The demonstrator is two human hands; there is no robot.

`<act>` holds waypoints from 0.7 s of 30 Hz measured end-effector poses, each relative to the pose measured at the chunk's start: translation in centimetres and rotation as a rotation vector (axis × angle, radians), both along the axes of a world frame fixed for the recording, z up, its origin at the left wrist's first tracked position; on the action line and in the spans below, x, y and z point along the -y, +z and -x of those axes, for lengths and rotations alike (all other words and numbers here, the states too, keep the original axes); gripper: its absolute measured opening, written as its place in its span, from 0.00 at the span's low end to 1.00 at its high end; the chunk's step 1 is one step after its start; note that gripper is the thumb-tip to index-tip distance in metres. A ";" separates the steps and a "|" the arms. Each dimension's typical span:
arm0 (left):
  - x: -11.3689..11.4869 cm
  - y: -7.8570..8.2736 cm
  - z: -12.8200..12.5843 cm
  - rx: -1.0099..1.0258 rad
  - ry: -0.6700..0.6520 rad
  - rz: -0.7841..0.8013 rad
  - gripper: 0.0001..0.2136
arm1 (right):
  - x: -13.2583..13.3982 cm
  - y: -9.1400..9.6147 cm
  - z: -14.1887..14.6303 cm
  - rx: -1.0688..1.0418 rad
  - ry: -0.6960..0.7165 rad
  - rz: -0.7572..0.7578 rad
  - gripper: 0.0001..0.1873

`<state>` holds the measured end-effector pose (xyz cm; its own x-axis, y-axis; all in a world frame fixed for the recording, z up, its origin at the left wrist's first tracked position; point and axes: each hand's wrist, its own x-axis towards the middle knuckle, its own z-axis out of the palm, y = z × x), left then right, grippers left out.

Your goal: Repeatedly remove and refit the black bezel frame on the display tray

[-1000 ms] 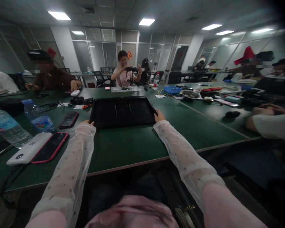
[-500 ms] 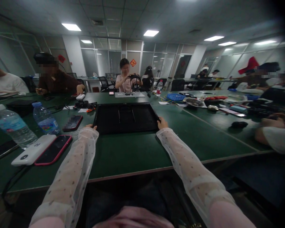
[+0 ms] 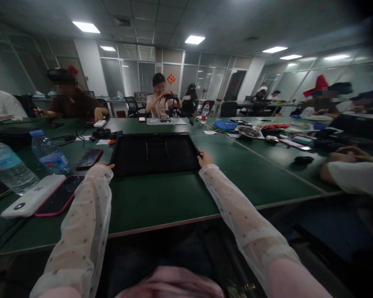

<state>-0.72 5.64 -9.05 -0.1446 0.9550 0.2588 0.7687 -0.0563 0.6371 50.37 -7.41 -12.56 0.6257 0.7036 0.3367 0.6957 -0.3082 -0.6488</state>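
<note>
A flat black rectangular board (image 3: 132,153) with a raised rim lies on the green table in front of me. Two thin light strips and a dark bracket-like part show on its face. At its near left corner, my left hand (image 3: 106,164) is closed on the edge, most of its fingers hidden. My right hand (image 3: 205,159) grips the right edge near the front corner, thumb on top. Sheer, dotted white sleeves cover both forearms. A dark phone (image 3: 89,159) rests just beyond my left hand.
To the left are water bottles (image 3: 51,155), a white power bank (image 3: 34,196) and a red-edged phone (image 3: 59,196). A blue basket (image 3: 226,125), a metal bowl (image 3: 248,132) and a black object (image 3: 303,160) lie right. Co-workers sit around, one opposite (image 3: 158,103).
The whole view has shifted a little to the left in the picture, as my head turned slightly. Both hands keep their hold on the board's sides.
</note>
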 end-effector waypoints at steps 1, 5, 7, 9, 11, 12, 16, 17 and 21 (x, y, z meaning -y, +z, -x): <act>-0.2 0.0 0.3 0.006 0.007 0.049 0.20 | 0.1 0.4 0.3 0.041 -0.051 -0.001 0.23; 0.5 1.4 -1.5 -0.056 0.110 -0.105 0.31 | -0.1 2.0 3.5 0.225 -0.180 -0.094 0.27; 1.8 1.8 -4.5 -0.118 0.080 -0.216 0.31 | -0.7 2.4 6.5 0.294 -0.125 -0.137 0.28; 3.2 1.4 -8.2 -0.193 -0.046 -0.271 0.31 | -1.5 2.4 10.0 0.359 -0.050 -0.131 0.30; 4.2 0.4 -11.7 -0.268 -0.177 -0.277 0.31 | -2.3 1.9 13.3 0.405 0.035 -0.058 0.33; 4.5 -0.3 -13.2 -0.304 -0.232 -0.267 0.31 | -2.7 1.6 14.6 0.418 0.071 -0.009 0.34; 4.5 -2.6 -16.3 -0.410 -0.289 -0.135 0.31 | -3.3 0.6 17.0 0.463 0.169 0.170 0.38; 4.4 -3.0 -16.5 -0.425 -0.273 -0.117 0.31 | -3.3 0.5 17.0 0.464 0.178 0.208 0.39; 3.9 -3.3 -16.4 -0.472 -0.276 -0.044 0.32 | -3.7 0.8 16.6 0.430 0.200 0.376 0.40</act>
